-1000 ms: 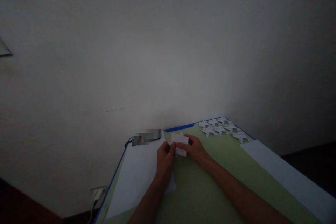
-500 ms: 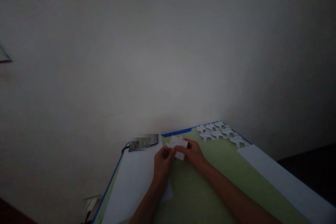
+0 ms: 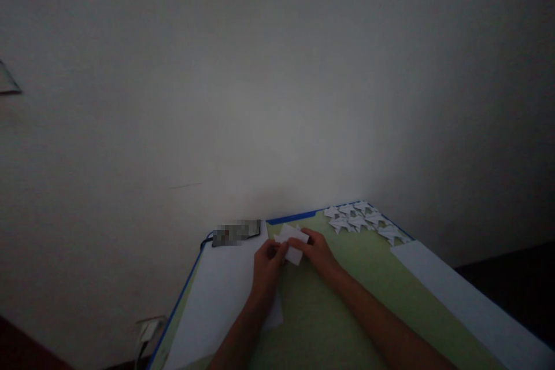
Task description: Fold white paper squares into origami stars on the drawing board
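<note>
Between my two hands is a small folded piece of white paper (image 3: pixel 295 255), tilted, with pointed corners sticking out at its far side. My left hand (image 3: pixel 267 265) pinches its left edge with thumb and fingers. From the right, my right hand (image 3: pixel 318 250) grips it, the thumb lying across the front face and the fingers behind. Parts of the paper are hidden by my thumbs, and the fold lines are too dim to make out.
Several folded white paper shapes with points (image 3: pixel 358 222) lie in rows at the table's far right corner. White sheets (image 3: pixel 217 295) cover the left side, and more white paper (image 3: pixel 455 295) lies along the right edge. A phone-like device (image 3: pixel 236 233) with a cable rests at the back left. A wall (image 3: pixel 277 98) rises behind the green table (image 3: pixel 321 324).
Hardly anything differs. The paper has turned slightly between my fingers, and the camera view has shifted a little.
</note>
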`<act>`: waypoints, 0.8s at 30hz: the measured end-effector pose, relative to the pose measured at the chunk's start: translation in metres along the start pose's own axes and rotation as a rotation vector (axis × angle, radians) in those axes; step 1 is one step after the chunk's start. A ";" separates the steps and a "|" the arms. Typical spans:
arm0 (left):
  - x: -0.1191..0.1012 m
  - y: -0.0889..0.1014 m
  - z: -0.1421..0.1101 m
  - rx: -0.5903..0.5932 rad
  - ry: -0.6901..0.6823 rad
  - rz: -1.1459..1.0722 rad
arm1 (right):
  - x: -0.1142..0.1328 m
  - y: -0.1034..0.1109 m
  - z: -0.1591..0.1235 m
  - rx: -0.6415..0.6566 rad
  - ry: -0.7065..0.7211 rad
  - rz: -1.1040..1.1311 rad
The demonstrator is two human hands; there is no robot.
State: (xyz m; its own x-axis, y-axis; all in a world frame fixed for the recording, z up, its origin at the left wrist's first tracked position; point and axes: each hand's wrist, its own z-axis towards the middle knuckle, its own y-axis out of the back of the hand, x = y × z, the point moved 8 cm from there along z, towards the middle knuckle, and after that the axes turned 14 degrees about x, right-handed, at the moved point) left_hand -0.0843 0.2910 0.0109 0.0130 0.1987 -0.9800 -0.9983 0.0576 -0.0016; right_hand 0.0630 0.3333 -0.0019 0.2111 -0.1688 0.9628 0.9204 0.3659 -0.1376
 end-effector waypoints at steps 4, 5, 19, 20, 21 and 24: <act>-0.003 -0.003 0.001 0.001 -0.013 0.013 | 0.004 0.001 -0.002 -0.019 -0.009 0.018; -0.004 -0.004 0.001 0.000 -0.020 0.017 | 0.005 0.001 -0.003 -0.025 -0.009 0.017; 0.003 -0.003 0.003 0.012 -0.052 -0.052 | 0.008 0.000 -0.003 0.006 0.028 0.012; 0.003 -0.003 0.003 0.013 -0.052 -0.049 | 0.009 0.000 -0.004 0.010 0.030 0.016; 0.002 -0.003 0.002 0.015 -0.052 -0.039 | 0.010 -0.001 -0.004 0.010 0.026 0.023; -0.001 -0.004 0.000 0.023 -0.051 -0.009 | 0.012 -0.001 -0.006 0.000 0.002 0.044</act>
State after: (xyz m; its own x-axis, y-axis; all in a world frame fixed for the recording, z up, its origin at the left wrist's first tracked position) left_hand -0.0800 0.2910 0.0120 0.0250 0.2475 -0.9686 -0.9966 0.0817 -0.0048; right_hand 0.0662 0.3255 0.0081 0.2517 -0.1545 0.9554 0.9104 0.3727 -0.1795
